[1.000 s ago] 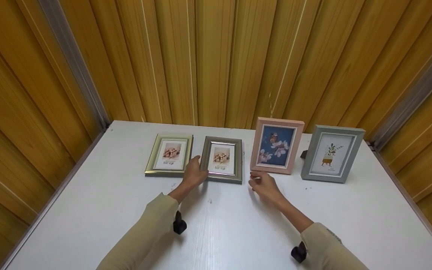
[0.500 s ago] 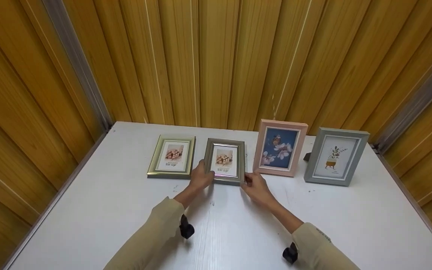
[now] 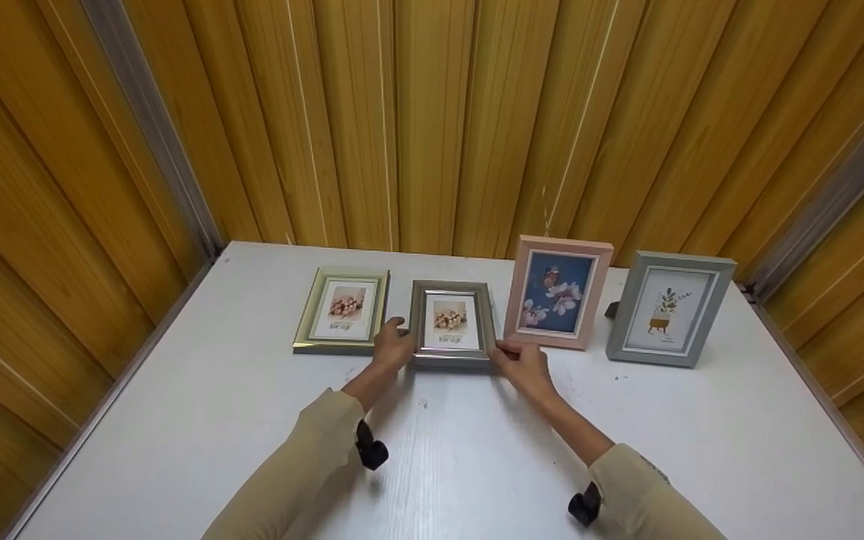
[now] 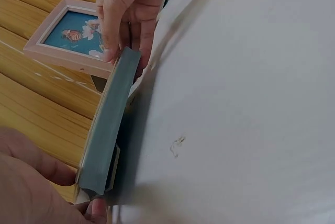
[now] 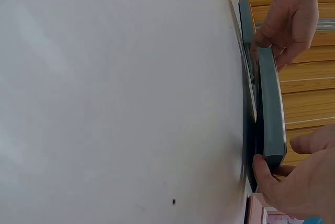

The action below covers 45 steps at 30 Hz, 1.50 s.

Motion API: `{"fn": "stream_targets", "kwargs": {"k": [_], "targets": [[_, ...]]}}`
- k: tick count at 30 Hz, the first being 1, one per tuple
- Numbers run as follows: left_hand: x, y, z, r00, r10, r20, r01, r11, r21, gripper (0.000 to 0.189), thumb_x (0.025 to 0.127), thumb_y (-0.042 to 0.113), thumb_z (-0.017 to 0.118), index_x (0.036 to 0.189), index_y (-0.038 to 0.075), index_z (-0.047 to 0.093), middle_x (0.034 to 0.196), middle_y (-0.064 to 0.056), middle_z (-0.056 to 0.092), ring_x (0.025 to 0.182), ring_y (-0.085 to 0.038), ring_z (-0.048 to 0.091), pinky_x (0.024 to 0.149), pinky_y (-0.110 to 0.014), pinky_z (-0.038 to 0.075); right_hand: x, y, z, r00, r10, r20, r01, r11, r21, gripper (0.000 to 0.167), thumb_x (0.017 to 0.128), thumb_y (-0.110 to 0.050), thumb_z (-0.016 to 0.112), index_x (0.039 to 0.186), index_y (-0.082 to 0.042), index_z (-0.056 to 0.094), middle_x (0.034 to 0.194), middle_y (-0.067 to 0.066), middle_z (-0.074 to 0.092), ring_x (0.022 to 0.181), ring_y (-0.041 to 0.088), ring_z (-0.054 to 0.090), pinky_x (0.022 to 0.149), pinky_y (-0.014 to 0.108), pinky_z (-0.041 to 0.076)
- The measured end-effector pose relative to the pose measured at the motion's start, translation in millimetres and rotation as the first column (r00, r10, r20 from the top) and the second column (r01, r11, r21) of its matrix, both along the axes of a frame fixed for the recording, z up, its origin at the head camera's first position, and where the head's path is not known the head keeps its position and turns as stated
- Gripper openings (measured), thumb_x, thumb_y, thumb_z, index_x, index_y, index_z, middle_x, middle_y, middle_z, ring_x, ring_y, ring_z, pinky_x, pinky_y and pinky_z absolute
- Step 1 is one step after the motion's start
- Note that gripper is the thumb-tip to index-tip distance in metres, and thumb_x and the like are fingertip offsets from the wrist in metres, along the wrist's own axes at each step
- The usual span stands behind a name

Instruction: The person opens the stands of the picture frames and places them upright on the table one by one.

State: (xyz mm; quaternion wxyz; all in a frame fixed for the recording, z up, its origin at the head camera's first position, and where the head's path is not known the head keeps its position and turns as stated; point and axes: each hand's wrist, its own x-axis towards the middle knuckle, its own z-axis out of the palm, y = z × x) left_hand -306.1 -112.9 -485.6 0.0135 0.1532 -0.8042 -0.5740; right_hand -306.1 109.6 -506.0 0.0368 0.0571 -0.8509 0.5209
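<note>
Left hand (image 3: pixel 393 348) and right hand (image 3: pixel 526 367) pinch the brown frame (image 3: pixel 451 322) at opposite sides, near edge off the desk (image 3: pixel 447 457), between gold frame (image 3: pixel 342 309) and pink frame (image 3: pixel 558 292), likely for steadiness.

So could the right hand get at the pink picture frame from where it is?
Probably yes: the right hand is close to the pink picture frame, with nothing visible between them, though it would likely have to release the grey-brown frame it holds first.
</note>
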Motion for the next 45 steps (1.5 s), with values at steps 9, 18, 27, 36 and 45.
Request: {"fn": "stream_targets", "kwargs": {"k": [9,18,27,36,45], "targets": [[6.2,-2.7,4.9,0.998,-0.008,0.059,-0.003,0.985,0.175,0.059,0.091,-0.001,0.053,0.148,-0.005,0.039,0.137,-0.031,0.057,0.108,-0.032,0.063,0.072,-0.03,0.054,3.0,3.9,2.9,0.996,-0.019,0.092,0.031,0.99,-0.136,0.027,0.09,0.001,0.07,0.115,0.011,0.071,0.105,0.024,0.074,0.084,0.014,0.07,0.07,0.019,0.058],[24.9,-7.9,19.0,0.995,-0.096,0.036,0.085,0.97,0.226,0.074,0.076,-0.015,0.049,0.149,-0.007,0.038,0.127,-0.027,0.057,0.095,-0.023,0.057,0.06,-0.024,0.049,8.1,7.7,7.8,0.979,0.09,0.183,-0.052,0.978,-0.204,0.056,0.084,0.004,0.066,0.138,0.011,0.055,0.114,0.027,0.067,0.083,0.013,0.067,0.073,0.026,0.059],[66.6,-1.2,36.9,0.993,-0.114,0.009,0.107,0.959,0.262,0.077,0.07,-0.016,0.055,0.144,-0.002,0.04,0.122,-0.018,0.049,0.099,-0.023,0.05,0.073,-0.025,0.047,12.0,12.1,2.5,0.918,0.266,0.294,-0.214,0.957,-0.198,0.055,0.093,-0.012,0.073,0.14,0.007,0.052,0.106,0.012,0.062,0.087,0.013,0.061,0.068,0.023,0.057],[87.5,12.2,54.2,0.97,-0.193,-0.148,0.22,0.956,0.196,0.073,0.068,-0.012,0.072,0.135,0.0,0.046,0.112,-0.012,0.052,0.096,-0.02,0.05,0.074,-0.025,0.044,13.9,12.6,3.0,0.879,0.335,0.338,-0.258,0.932,-0.253,0.052,0.099,-0.023,0.067,0.14,0.006,0.054,0.119,0.014,0.062,0.097,0.015,0.062,0.083,0.033,0.06],[97.8,32.3,58.9,0.876,-0.374,-0.304,0.394,0.919,0.007,0.081,0.073,0.004,0.083,0.143,0.007,0.043,0.14,-0.014,0.045,0.126,-0.031,0.046,0.097,-0.042,0.049,14.5,20.3,-4.2,0.832,0.429,0.351,-0.247,0.854,-0.458,0.06,0.1,-0.023,0.066,0.15,0.002,0.043,0.123,0.006,0.069,0.101,0.014,0.067,0.089,0.033,0.057]]}}
